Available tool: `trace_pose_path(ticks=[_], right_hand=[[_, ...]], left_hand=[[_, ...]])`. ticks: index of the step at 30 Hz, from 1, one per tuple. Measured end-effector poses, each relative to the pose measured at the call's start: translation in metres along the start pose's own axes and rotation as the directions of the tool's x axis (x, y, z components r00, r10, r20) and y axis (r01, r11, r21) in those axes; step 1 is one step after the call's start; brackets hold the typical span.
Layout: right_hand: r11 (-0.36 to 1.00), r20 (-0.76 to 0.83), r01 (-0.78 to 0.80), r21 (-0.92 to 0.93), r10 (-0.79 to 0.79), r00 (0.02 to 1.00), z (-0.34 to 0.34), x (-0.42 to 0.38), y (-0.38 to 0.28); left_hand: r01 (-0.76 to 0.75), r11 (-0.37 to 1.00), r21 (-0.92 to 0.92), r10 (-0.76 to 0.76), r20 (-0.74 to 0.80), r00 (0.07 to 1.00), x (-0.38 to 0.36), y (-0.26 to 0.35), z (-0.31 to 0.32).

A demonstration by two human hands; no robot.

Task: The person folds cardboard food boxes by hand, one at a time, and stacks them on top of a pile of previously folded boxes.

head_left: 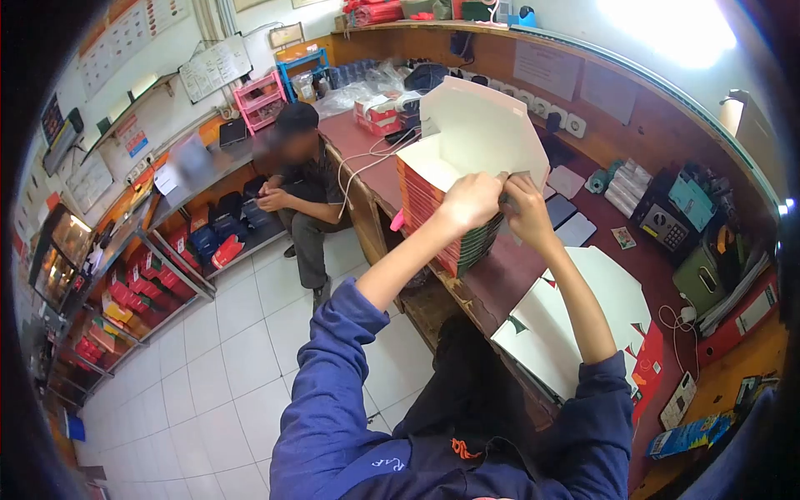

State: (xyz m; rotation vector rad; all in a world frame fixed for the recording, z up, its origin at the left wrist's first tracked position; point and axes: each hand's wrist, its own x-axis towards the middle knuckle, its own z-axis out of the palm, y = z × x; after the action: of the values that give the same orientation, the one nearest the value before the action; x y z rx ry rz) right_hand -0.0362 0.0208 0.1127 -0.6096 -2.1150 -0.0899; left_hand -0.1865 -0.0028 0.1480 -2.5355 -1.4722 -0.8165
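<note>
A tall stack of folded pizza boxes (423,200) with red and green sides stands at the edge of the dark red counter. The topmost pizza box (483,137) is open, its pale inside showing and its lid raised at the back. My left hand (473,200) is closed at that box's near corner. Right beside it, my right hand (525,202) pinches the cardboard at the same corner, fingertips almost meeting those of the left. Flat unfolded box blanks (554,333), white with red and green printing, lie under my right forearm.
Another person (304,179) sits left of the counter. On the counter (583,221) are a small safe (662,225), a red binder (742,321), a phone (679,400) and a blue packet (692,435). A white cable (358,167) hangs over the left edge. Shelves with red boxes (154,279) line the far left.
</note>
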Motion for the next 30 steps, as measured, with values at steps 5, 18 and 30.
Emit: trace_pose_path(ticks=[5,18,30], right_hand=[[0.992,-0.135,-0.064,0.106,0.078,0.988,-0.052,-0.002,-0.062],[0.633,-0.764,0.685,0.361,-0.221,0.607,-0.144,-0.068,-0.210],[0.930,0.013,0.337,0.149,-0.343,0.939,-0.210,-0.115,-0.192]], left_hand=[[-0.036,0.990,-0.135,0.046,0.071,0.996,0.003,-0.008,-0.020],[0.204,0.979,0.008,-0.199,-0.167,0.966,0.041,-0.114,0.007],[-0.718,0.523,-0.459,0.833,0.096,0.546,-0.106,0.176,0.110]])
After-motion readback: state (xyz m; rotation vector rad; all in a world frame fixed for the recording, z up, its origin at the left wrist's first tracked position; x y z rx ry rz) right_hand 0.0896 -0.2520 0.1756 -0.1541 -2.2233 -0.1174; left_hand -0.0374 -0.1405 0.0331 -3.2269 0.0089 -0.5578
